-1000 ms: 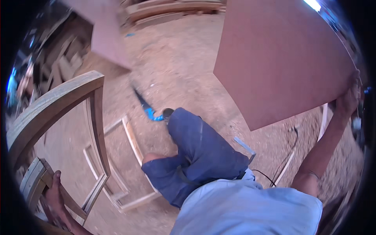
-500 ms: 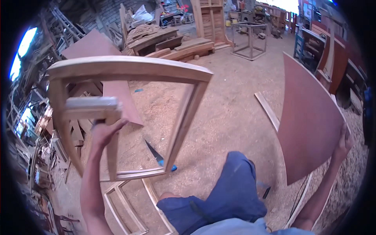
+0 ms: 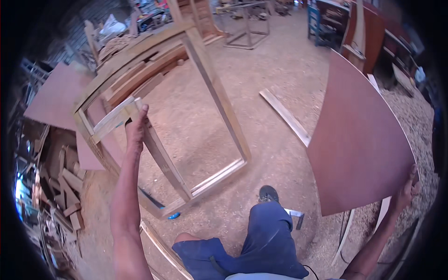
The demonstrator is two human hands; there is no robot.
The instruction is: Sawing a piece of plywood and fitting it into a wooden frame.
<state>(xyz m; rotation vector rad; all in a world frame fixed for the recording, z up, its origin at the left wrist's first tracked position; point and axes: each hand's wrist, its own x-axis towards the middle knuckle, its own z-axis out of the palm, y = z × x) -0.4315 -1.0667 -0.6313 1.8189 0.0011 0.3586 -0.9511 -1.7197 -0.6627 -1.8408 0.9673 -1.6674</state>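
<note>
My left hand (image 3: 136, 129) is closed around an inner bar of a wooden frame (image 3: 217, 95), holding it up and tilted on my left. The frame has a curved outer rail and a short crosspiece near my thumb. On the right, my right hand (image 3: 407, 189) grips the lower right edge of a reddish-brown plywood sheet (image 3: 364, 140), its fingers partly hidden at the edge. The sheet stands tilted beside my leg. Below the frame's lower corner, the blue handle of a handsaw (image 3: 173, 215) shows on the floor, its blade partly hidden by the frame.
A wooden strip (image 3: 284, 116) lies on the sawdust-strewn floor left of the sheet. Close to my shoe is a try square (image 3: 298, 218). Another wooden frame (image 3: 163, 249) lies by my left knee. Scrap wood (image 3: 70, 196) is heaped at left; an open box-shaped stand (image 3: 247, 28) is farther back.
The wooden frame has turned and tilted in my left hand, its right side shifting downward. The view has swung, so the background sits further left. Both hands keep their holds.
</note>
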